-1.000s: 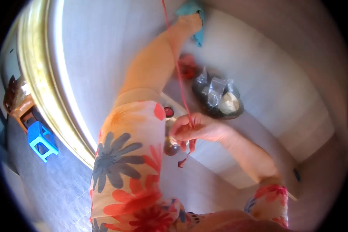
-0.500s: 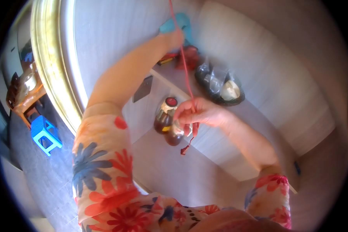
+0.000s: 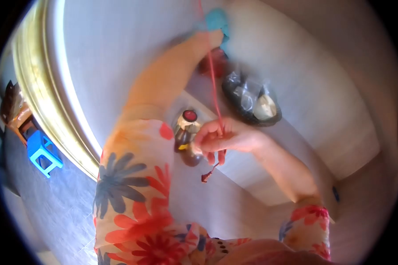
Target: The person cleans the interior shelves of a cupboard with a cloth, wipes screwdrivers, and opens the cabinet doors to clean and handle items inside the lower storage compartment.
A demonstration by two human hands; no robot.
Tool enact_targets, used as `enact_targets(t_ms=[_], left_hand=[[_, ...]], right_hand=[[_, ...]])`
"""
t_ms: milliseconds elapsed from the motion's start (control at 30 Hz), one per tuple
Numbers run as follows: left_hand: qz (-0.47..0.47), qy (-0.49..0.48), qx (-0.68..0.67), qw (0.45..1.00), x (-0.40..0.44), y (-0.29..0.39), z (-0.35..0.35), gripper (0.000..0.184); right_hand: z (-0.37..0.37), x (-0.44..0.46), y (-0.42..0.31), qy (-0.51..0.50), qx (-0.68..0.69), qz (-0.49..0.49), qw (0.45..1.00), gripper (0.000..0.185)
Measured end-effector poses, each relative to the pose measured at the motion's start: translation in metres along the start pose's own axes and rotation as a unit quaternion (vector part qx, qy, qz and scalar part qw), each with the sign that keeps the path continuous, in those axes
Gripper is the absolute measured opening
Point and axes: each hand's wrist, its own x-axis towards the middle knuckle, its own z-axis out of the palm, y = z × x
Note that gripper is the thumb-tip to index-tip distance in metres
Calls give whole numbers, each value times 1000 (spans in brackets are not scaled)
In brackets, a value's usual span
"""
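My left hand point(image 3: 214, 39), at the top of the view, is closed on a teal cloth point(image 3: 217, 20) held against a pale, wood-grained surface; motion blurs it. A thin red cord point(image 3: 213, 79) runs down from the top edge into my right hand point(image 3: 230, 134). The fingers of that hand are curled round the cord, and its dark red end piece point(image 3: 205, 177) dangles below them. Just behind my right hand stand two bottles: a red-capped bottle point(image 3: 189, 116) and a second bottle point(image 3: 190, 157), partly hidden by the fingers.
A dark basket point(image 3: 269, 121) with clear plastic-wrapped things and a whitish item sits on a shelf, beside a blurred red object point(image 3: 213, 63). At left runs a gold trim point(image 3: 35, 66). Beyond it are a blue stool point(image 3: 44, 154) and a wooden table point(image 3: 20, 115) on grey floor.
My left hand and the teal cloth have moved right across the surface. My right hand stays on the cord, slightly lower. The view has turned a little, so the stool appears further left.
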Motion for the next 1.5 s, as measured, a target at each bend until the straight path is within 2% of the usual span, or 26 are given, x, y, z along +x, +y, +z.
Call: enact_targets(t_ms=[200,400,633,767,1100,1500], left_hand=[[-47,33,-27,998,37,-23,-44,17],[-57,46,-48,996,57,-19,-25,17],[-14,18,-38,999,6,7,7,17],[3,-3,-30,1000,-17,14,1,17],[-51,46,-40,997,52,-20,-24,17],[2,0,-18,1000,-19,4,-4,18]], right_hand=[[1,-1,2,-8,7,2,1000,19],[0,1,4,-1,12,3,1000,19],[-1,1,5,4,5,14,1000,19],[1,1,4,0,4,6,1000,19],[0,2,6,5,-5,14,1000,18],[2,0,2,0,-9,13,1000,21]])
